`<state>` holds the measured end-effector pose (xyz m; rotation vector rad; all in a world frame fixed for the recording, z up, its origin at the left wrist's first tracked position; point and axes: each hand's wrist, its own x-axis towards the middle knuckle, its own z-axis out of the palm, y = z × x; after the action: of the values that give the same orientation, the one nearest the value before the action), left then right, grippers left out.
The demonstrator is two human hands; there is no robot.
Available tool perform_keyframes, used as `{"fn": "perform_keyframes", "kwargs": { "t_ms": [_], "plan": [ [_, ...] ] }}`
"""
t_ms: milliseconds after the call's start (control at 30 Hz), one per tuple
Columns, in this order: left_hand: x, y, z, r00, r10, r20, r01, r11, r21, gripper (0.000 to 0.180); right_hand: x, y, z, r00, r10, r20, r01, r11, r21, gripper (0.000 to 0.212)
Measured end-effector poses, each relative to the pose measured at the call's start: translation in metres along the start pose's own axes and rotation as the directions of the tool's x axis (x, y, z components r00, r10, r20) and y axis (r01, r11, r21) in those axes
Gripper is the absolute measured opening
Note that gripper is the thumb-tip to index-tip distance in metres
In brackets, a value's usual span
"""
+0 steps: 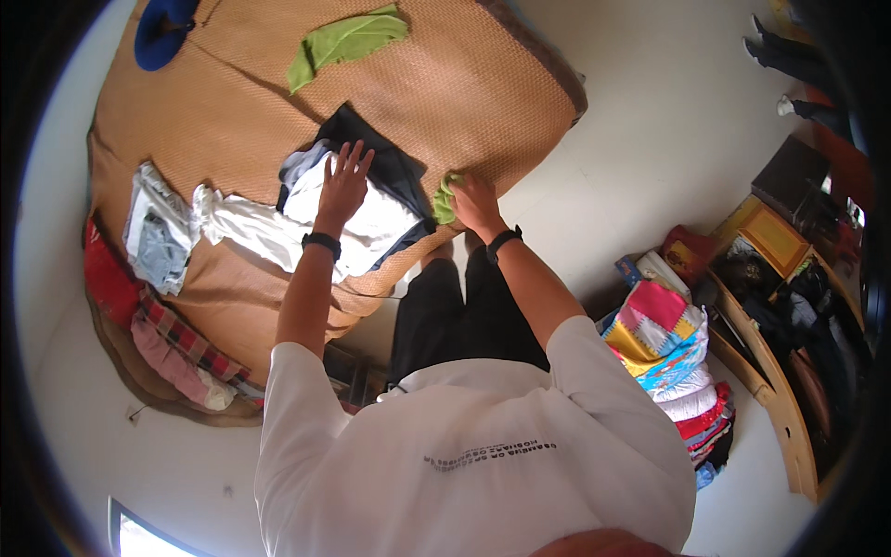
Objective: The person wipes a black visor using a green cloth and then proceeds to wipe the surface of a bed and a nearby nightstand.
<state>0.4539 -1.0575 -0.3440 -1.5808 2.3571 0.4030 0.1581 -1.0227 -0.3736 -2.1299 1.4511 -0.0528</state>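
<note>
On a bed covered with a tan woven mat (232,102), my left hand (345,186) lies with spread fingers over a white garment (376,227). Under that garment is a black cloth (394,167), and a grey cloth (299,165) is bunched beside it. My right hand (473,201) is closed on a crumpled green cloth (445,198) at the bed's near edge; part of the cloth is hidden by the fingers. Farther off, another green cloth (348,42) lies spread on the mat.
A white garment (255,226) and light blue-grey clothing (158,232) lie to the left. A round blue object (162,35) is at the far left. On the right are a stack of folded bedding (668,343) and an open wooden drawer (789,446). Another person's legs (789,65) show at upper right.
</note>
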Motion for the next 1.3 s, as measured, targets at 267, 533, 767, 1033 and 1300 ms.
{"fn": "perform_keyframes", "kwargs": {
  "t_ms": [267, 533, 767, 1033, 1300],
  "plan": [
    [0.107, 0.021, 0.017, 0.967, -0.222, -0.122, 0.159, 0.908, -0.387, 0.077, -0.004, 0.053, -0.048, 0.972, 0.236, 0.008, -0.235, 0.969, -0.072, 0.043],
    [0.127, 0.027, 0.018, 0.955, -0.294, 0.037, 0.281, 0.858, -0.43, 0.095, 0.126, 0.058, -0.084, 0.954, 0.138, -0.267, -0.161, 0.985, -0.067, 0.057],
    [0.182, 0.009, 0.048, 0.917, -0.162, 0.363, 0.287, 0.903, -0.32, 0.093, 0.229, 0.051, -0.084, 0.97, -0.149, -0.192, 0.061, 0.914, -0.402, 0.059],
    [0.172, 0.003, 0.1, 0.98, -0.194, 0.034, 0.192, 0.896, -0.4, 0.087, 0.219, 0.141, -0.107, 0.931, 0.282, -0.233, -0.361, 0.812, -0.458, 0.043],
    [0.177, 0.001, 0.063, 0.921, -0.296, -0.254, 0.214, 0.928, -0.304, 0.042, 0.146, 0.223, -0.134, 0.942, 0.334, -0.009, -0.289, 0.8, -0.525, 0.035]
  ]
}}
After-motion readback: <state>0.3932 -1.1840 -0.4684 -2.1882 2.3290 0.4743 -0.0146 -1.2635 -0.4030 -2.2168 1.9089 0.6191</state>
